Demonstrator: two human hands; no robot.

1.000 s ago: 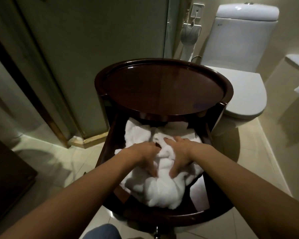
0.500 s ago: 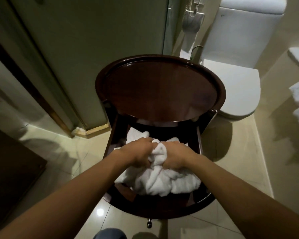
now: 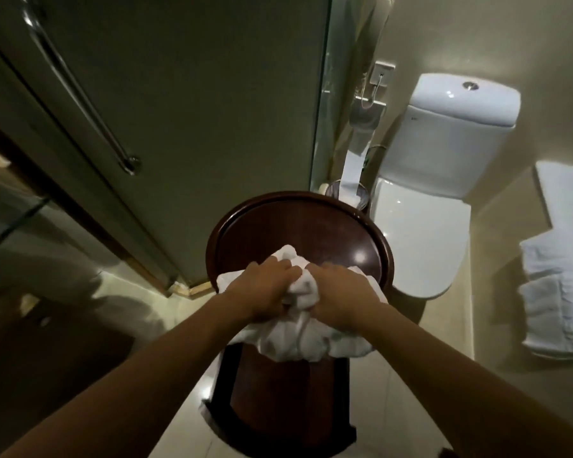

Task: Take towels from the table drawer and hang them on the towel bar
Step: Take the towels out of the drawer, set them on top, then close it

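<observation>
A bunched white towel (image 3: 301,338) hangs in the air in front of the round dark wooden table (image 3: 311,226). My left hand (image 3: 265,289) and my right hand (image 3: 341,292) both grip its top, side by side. Below the towel the pulled-out drawer (image 3: 278,398) shows its bare wooden bottom. A long metal bar (image 3: 80,90) runs along the glass door at the upper left.
A white toilet (image 3: 444,180) stands behind the table on the right, with a paper roll holder (image 3: 366,117) and a small bin (image 3: 339,193) beside it. White towels (image 3: 559,292) hang on the right wall. Pale floor tiles surround the table.
Both hands closed on the towel in the drawer and lifted it up out of the drawer. The view rose and pulled back, and the bar on the door came into sight.
</observation>
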